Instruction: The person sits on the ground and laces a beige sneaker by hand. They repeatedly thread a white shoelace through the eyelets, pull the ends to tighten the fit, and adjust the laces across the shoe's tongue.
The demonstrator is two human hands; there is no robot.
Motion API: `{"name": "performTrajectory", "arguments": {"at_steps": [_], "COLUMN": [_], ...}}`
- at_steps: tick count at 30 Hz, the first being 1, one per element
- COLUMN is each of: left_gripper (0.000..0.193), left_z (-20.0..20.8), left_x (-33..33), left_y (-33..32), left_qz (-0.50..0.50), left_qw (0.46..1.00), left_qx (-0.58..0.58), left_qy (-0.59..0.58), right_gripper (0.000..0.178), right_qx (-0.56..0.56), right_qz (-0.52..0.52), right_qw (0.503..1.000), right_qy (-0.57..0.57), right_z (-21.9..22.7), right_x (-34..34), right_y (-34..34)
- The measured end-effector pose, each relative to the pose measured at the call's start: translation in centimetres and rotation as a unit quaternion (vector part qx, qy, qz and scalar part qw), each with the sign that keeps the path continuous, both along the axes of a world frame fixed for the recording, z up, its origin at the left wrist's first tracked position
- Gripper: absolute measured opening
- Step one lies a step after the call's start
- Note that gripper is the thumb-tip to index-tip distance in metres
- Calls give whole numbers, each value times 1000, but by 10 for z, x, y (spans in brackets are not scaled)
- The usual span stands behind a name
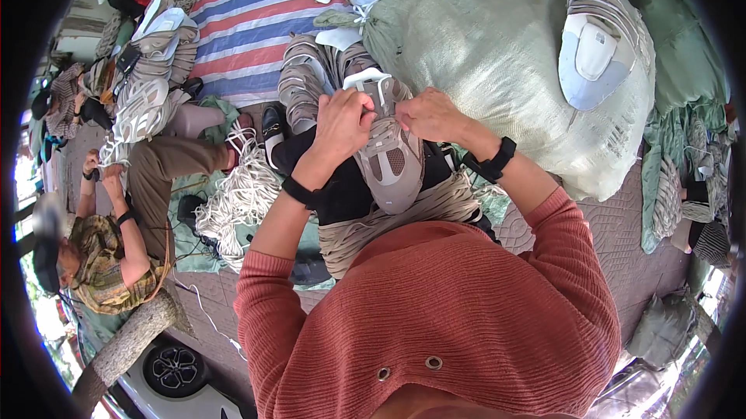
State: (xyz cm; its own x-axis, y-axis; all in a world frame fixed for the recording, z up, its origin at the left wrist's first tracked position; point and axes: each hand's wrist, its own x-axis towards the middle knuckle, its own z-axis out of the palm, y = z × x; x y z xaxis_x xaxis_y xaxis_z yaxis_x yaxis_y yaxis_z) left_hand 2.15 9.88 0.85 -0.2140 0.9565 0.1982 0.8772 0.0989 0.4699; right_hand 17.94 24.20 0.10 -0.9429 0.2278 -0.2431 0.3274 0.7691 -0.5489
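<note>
A beige and grey sneaker upper [392, 166] lies across my lap, its rounded toe toward me and its pale tongue end pointing away. My left hand [346, 120] is closed at the left side of its lace opening, thumb and fingers pinched together. Opposite it, my right hand [434, 114] pinches at the right side of the same opening. Whatever lies between the fingertips is too small to make out. A thick bunch of beige shoelaces [350, 244] stretches over my thighs, beneath the upper. More stacked shoe uppers [301, 81] rest just beyond my left hand.
A big pale green woven sack [497, 54] stands ahead right, with another upper [594, 50] on it. White laces [245, 209] lie heaped at my left. Beyond is a striped sheet [249, 23]. A co-worker [116, 256] sits at far left, handling stacked uppers [140, 108].
</note>
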Motion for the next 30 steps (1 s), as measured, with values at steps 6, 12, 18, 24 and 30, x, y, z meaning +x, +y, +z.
{"name": "performTrajectory", "arguments": {"at_steps": [6,12,18,24,30], "left_gripper": [16,19,24,21,18], "left_z": [-7,-6,-4,-4,-14], "left_x": [-3,0,4,1,0], "left_y": [14,8,1,7,19], "left_qz": [-65,-87,-67,-56,-77], "left_qw": [995,982,940,953,978], "left_qx": [-73,-56,-57,-102,-111], "left_qy": [-35,-156,-330,-281,-160], "right_gripper": [21,24,46,35,34], "right_qx": [-483,-345,-152,-223,-221], "right_qz": [-183,-90,9,51,63], "right_qw": [855,930,968,952,958], "right_qy": [-49,-89,199,203,169], "right_z": [-15,-10,5,-17,-13], "right_x": [-13,-10,-3,-14,-12], "right_y": [5,27,33,39,41]}}
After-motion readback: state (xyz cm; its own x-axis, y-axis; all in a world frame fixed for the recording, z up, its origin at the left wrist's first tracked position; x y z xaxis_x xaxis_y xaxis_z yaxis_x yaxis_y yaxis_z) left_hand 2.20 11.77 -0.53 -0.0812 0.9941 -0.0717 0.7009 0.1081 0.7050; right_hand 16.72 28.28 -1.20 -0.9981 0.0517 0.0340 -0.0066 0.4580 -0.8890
